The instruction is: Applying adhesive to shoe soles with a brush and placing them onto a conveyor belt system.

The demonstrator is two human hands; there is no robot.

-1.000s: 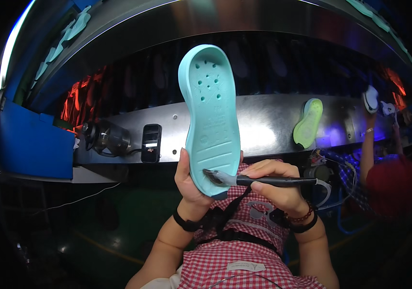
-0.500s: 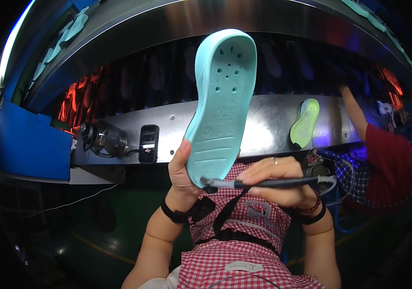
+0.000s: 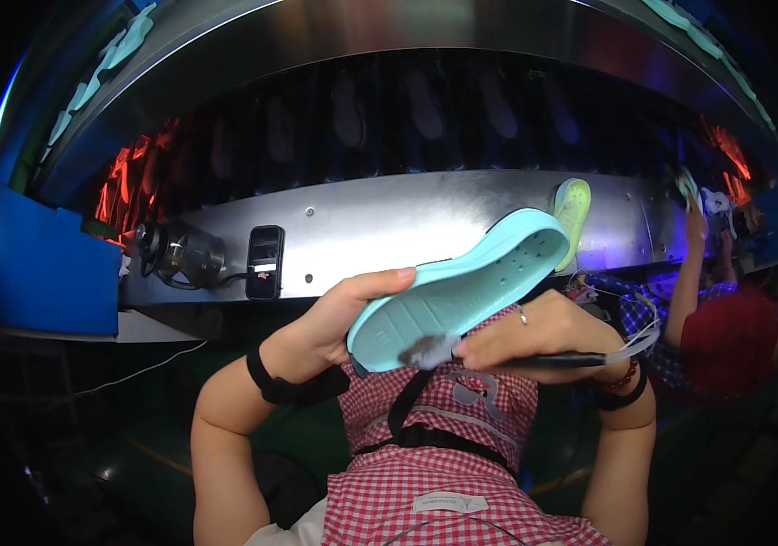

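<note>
A light teal shoe sole [image 3: 462, 296], with small holes toward its far right end, is held tilted above the front edge of the metal ledge. My left hand [image 3: 339, 314] grips its near left end, the thumb lying over the upper rim. In my right hand [image 3: 535, 332] is a brush [image 3: 430, 350] with a black handle and a clear tube running from its back end. Its dark bristles are at the sole's inner face, near the lower rim; they are blurred.
A yellow-green sole [image 3: 574, 214] lies on the metal ledge [image 3: 339, 241] behind. To the left stand a clear jug [image 3: 191, 259] with a black lid and a small black case [image 3: 265, 264]. Dark slots holding soles run beyond. Another person in red [image 3: 735, 337] is at the right.
The sole has swung from upright to slanting right, and its far end has dropped lower. Both hands moved with it; the brush has shifted from the end rim farther onto the inner face.
</note>
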